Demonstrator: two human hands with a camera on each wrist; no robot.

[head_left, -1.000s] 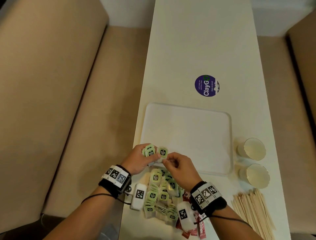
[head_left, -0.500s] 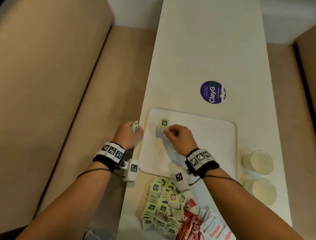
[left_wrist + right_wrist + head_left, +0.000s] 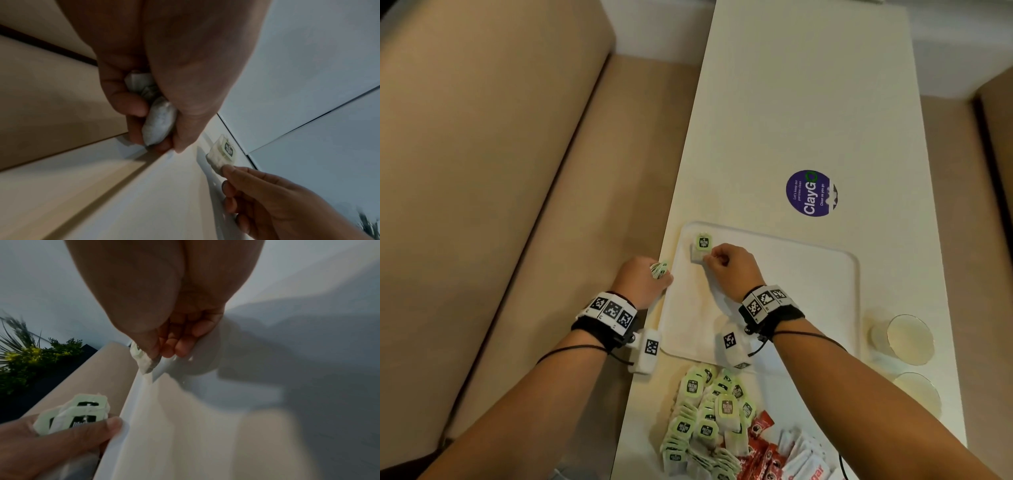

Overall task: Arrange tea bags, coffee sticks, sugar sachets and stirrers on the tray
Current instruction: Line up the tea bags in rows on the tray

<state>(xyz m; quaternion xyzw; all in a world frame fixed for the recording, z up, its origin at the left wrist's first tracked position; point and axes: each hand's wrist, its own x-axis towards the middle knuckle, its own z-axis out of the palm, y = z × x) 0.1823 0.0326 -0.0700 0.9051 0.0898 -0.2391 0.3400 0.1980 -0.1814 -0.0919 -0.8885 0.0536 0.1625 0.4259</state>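
A white tray (image 3: 808, 274) lies on the long white table. My right hand (image 3: 726, 267) pinches one green-tagged tea bag (image 3: 701, 245) at the tray's far left corner; the same tea bag (image 3: 221, 152) (image 3: 144, 360) shows in both wrist views. At the tray's left rim my left hand (image 3: 643, 277) grips a small bunch of tea bags (image 3: 659, 269) (image 3: 156, 120) (image 3: 76, 415). Near the table's front lies a pile of tea bags (image 3: 705, 418), with red coffee sticks (image 3: 760, 445) and white sugar sachets (image 3: 804, 459) beside it.
Two paper cups (image 3: 904, 339) (image 3: 917, 390) stand right of the tray. A round purple sticker (image 3: 811, 193) lies beyond it. Beige benches (image 3: 500, 205) flank the table on both sides. A plant (image 3: 24, 353) shows in the right wrist view.
Both hands went from the pile near the front edge forward to the tray. The right hand carried one tea bag to the far left corner; the left still holds its bunch.
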